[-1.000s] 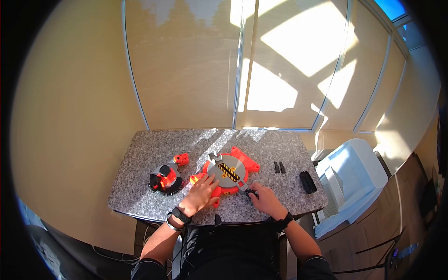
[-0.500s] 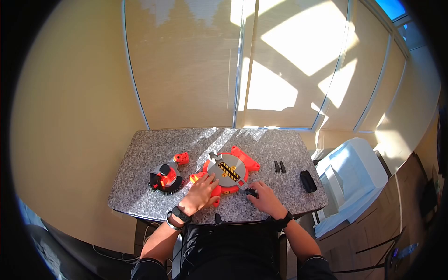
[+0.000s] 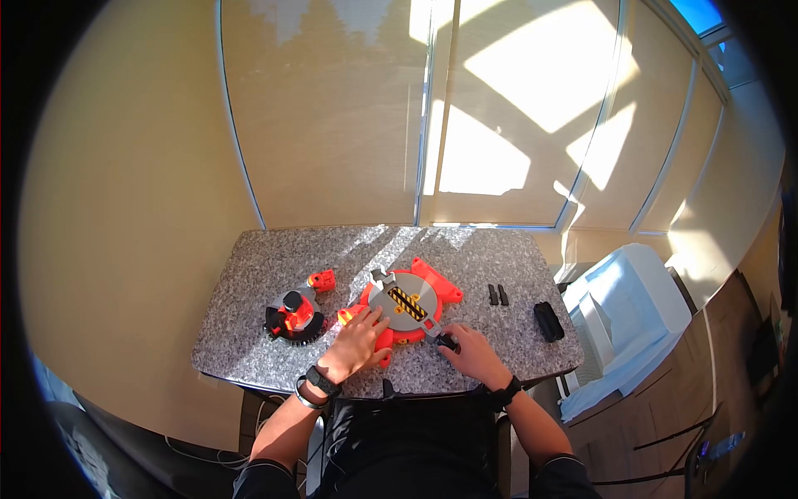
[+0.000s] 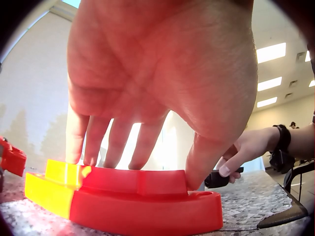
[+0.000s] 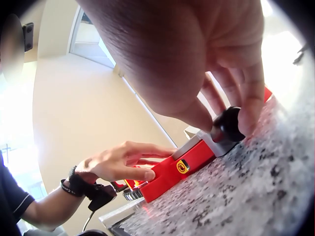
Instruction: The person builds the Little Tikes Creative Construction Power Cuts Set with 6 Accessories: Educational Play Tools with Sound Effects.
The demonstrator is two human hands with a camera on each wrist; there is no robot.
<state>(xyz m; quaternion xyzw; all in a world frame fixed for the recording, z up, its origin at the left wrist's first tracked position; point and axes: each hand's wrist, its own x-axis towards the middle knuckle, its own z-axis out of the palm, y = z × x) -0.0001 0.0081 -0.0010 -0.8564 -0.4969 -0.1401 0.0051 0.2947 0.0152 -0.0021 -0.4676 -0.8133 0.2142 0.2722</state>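
A round toy base (image 3: 418, 289) with a grey top, a striped yellow-and-black strip and red feet lies on the table in front of me. My left hand (image 3: 356, 343) rests on its near left side, the fingers fairly straight and spread. In the left wrist view, the thumb and fingertips come down behind the red rim (image 4: 147, 209). My right hand (image 3: 478, 356) pinches a black knob-like piece (image 5: 228, 125) at the end of the grey arm (image 3: 431, 328), which juts from the base's near right edge. The fingers partly hide this piece.
A red, black and grey toy part (image 3: 297, 316) stands on the left of the granite-patterned table (image 3: 258, 249). Two small black pieces (image 3: 498, 295) lie right of the base, and a black holder-like piece (image 3: 548, 323) sits near the right edge. A covered white chair (image 3: 636, 308) stands beyond.
The right fingers have shifted slightly about the black knob-like piece. The left hand and the round base stay in the same place.
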